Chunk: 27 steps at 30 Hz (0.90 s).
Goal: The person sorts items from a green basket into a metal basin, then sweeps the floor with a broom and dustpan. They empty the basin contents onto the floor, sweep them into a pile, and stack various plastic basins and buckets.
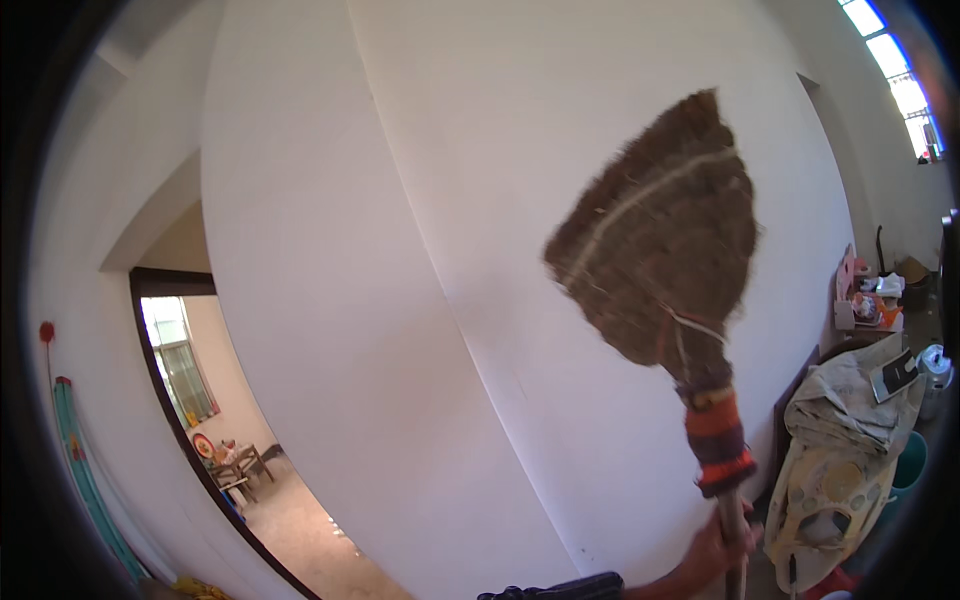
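A palm-fibre broom (660, 232) is raised head-up before the white wall (465, 187), its brown fan-shaped head tilted to the right at the top. Pale cord runs across the fibres. Orange, red and dark purple wrapping (716, 439) binds the neck to a pole handle (732, 517). My left hand (709, 551) grips this handle just under the wrapping, the forearm reaching in from the lower left out of a dark sleeve (555, 589). My right hand is out of view. Whether the bristles touch the wall, I cannot tell.
Left, a dark-framed doorway (172, 283) opens onto a room with a small wooden table (240, 461). A long teal folded item (90, 465) leans nearby. At right stand a cloth-draped plastic child's seat or walker (832, 480), a green bucket (909, 465) and a pink shelf (847, 300).
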Each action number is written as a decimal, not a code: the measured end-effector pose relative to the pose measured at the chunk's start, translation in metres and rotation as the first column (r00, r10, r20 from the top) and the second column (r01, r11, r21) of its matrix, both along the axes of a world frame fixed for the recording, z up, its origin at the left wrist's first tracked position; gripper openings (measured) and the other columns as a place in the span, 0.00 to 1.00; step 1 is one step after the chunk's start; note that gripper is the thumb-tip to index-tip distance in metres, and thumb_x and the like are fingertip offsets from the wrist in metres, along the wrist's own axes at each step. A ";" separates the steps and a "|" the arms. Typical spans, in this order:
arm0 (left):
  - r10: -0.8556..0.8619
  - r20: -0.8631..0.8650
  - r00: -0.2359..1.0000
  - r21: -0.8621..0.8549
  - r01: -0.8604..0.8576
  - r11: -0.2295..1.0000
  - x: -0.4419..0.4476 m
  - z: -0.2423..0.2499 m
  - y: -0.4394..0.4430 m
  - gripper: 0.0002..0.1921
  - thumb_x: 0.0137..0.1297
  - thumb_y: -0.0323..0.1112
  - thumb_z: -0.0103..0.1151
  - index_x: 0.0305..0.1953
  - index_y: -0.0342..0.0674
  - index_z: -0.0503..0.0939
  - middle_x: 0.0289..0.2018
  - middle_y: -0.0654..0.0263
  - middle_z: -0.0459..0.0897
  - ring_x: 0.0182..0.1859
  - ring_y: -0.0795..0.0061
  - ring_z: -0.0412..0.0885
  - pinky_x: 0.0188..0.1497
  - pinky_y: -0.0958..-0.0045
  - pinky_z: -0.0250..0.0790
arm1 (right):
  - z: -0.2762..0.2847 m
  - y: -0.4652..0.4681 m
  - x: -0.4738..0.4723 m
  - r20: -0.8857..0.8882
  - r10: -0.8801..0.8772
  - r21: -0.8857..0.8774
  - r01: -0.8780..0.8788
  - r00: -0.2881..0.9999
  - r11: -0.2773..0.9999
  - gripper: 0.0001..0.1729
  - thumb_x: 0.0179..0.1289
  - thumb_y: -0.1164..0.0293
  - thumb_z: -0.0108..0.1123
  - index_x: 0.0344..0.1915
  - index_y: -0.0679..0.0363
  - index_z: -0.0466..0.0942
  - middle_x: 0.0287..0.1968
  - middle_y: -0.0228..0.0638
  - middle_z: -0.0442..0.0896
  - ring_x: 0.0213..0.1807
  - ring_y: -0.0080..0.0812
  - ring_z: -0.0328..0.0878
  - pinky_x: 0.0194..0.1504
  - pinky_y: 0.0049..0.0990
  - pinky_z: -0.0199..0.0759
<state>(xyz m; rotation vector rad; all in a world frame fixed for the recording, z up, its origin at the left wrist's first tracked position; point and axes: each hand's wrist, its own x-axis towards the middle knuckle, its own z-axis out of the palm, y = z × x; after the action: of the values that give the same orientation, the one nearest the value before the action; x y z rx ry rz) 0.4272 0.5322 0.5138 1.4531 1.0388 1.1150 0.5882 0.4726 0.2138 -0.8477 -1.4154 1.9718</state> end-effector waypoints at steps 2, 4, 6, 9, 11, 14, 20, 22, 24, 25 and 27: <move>0.084 0.140 0.987 0.134 -0.103 0.986 -0.014 0.035 0.035 0.23 0.59 0.38 0.57 0.52 0.40 0.60 0.32 0.64 0.70 0.33 0.77 0.71 0.34 0.73 0.68 | -0.006 0.005 0.007 0.005 -0.040 0.018 0.040 0.999 0.999 0.22 0.47 0.65 0.66 0.41 0.65 0.75 0.34 0.31 0.77 0.36 0.23 0.71 0.38 0.25 0.67; 0.165 0.178 0.970 0.206 -0.200 0.958 -0.033 0.073 0.055 0.19 0.61 0.33 0.54 0.48 0.37 0.60 0.25 0.66 0.71 0.26 0.79 0.74 0.27 0.75 0.72 | -0.012 0.007 0.007 -0.007 -0.047 0.019 0.047 0.999 0.999 0.21 0.47 0.65 0.67 0.39 0.65 0.76 0.32 0.31 0.78 0.34 0.22 0.72 0.36 0.25 0.68; 0.223 0.115 0.968 0.267 -0.247 0.932 -0.046 0.106 0.058 0.17 0.61 0.31 0.53 0.47 0.36 0.59 0.26 0.65 0.71 0.26 0.78 0.74 0.27 0.73 0.73 | -0.016 0.009 0.007 -0.015 -0.054 0.023 0.054 0.998 0.998 0.20 0.46 0.65 0.67 0.37 0.66 0.78 0.30 0.31 0.79 0.32 0.22 0.73 0.34 0.25 0.69; 0.302 0.070 0.951 0.350 -0.307 0.885 -0.054 0.120 0.064 0.17 0.61 0.32 0.53 0.46 0.35 0.60 0.27 0.64 0.71 0.24 0.79 0.74 0.26 0.75 0.72 | -0.018 0.012 0.000 -0.002 -0.023 0.008 0.023 1.000 1.000 0.20 0.46 0.64 0.67 0.37 0.66 0.78 0.30 0.31 0.79 0.32 0.23 0.73 0.34 0.26 0.69; 0.373 0.024 0.927 0.372 -0.355 0.858 -0.058 0.121 0.066 0.17 0.61 0.32 0.53 0.47 0.35 0.61 0.27 0.65 0.72 0.25 0.79 0.75 0.26 0.75 0.72 | -0.013 0.012 -0.001 0.027 -0.016 0.002 0.016 1.000 1.000 0.21 0.47 0.63 0.66 0.38 0.66 0.78 0.31 0.32 0.79 0.33 0.24 0.74 0.35 0.26 0.69; 0.304 0.159 0.939 0.304 -0.340 0.890 -0.060 0.073 0.066 0.15 0.60 0.32 0.54 0.43 0.35 0.61 0.24 0.64 0.72 0.24 0.77 0.75 0.26 0.75 0.72 | 0.005 0.012 0.014 0.064 -0.096 0.055 0.092 0.993 0.994 0.23 0.47 0.61 0.66 0.39 0.67 0.77 0.32 0.34 0.80 0.34 0.25 0.74 0.36 0.27 0.69; 0.351 0.281 0.893 -0.202 -0.302 0.932 -0.049 -0.171 -0.013 0.12 0.63 0.31 0.50 0.41 0.38 0.58 0.24 0.62 0.74 0.25 0.73 0.77 0.29 0.72 0.73 | 0.020 -0.071 0.072 0.366 0.003 -0.285 0.109 0.931 0.952 0.26 0.49 0.58 0.64 0.42 0.68 0.76 0.34 0.36 0.80 0.37 0.28 0.75 0.39 0.28 0.69; 0.310 0.298 0.903 -0.375 -0.188 0.908 -0.017 -0.185 -0.044 0.09 0.65 0.31 0.46 0.37 0.41 0.57 0.25 0.59 0.75 0.26 0.69 0.79 0.31 0.70 0.74 | 0.038 -0.119 0.112 0.522 0.015 -0.374 0.213 0.853 0.903 0.27 0.49 0.57 0.63 0.43 0.68 0.76 0.35 0.37 0.80 0.38 0.29 0.76 0.39 0.28 0.69; 0.358 0.328 0.875 -0.541 -0.137 0.830 -0.010 -0.227 -0.069 0.09 0.66 0.32 0.46 0.38 0.40 0.57 0.26 0.58 0.75 0.27 0.66 0.79 0.32 0.68 0.75 | 0.045 -0.160 0.134 0.602 0.085 -0.447 0.246 0.794 0.860 0.28 0.49 0.56 0.63 0.43 0.69 0.76 0.36 0.38 0.80 0.39 0.30 0.76 0.40 0.28 0.69; 0.346 0.314 0.884 -0.573 -0.114 0.811 -0.009 -0.257 -0.078 0.09 0.66 0.32 0.46 0.40 0.38 0.57 0.27 0.56 0.76 0.28 0.63 0.80 0.33 0.66 0.76 | 0.046 -0.173 0.138 0.624 0.100 -0.466 0.266 0.775 0.844 0.29 0.50 0.55 0.63 0.44 0.69 0.75 0.36 0.38 0.80 0.39 0.31 0.76 0.41 0.29 0.69; 0.351 0.193 0.917 -0.739 -0.100 0.667 0.000 -0.288 -0.090 0.11 0.66 0.33 0.45 0.42 0.35 0.58 0.27 0.53 0.78 0.30 0.59 0.81 0.32 0.64 0.77 | 0.039 -0.208 0.149 0.677 0.169 -0.517 0.300 0.716 0.801 0.30 0.50 0.54 0.62 0.45 0.69 0.75 0.37 0.39 0.80 0.40 0.32 0.77 0.41 0.29 0.69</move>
<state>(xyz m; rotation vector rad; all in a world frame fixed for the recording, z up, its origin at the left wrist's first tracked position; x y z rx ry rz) 0.4271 0.4422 0.2253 0.4885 1.2507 0.9071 0.7373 0.2642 0.2531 -2.1044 -1.0333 2.1623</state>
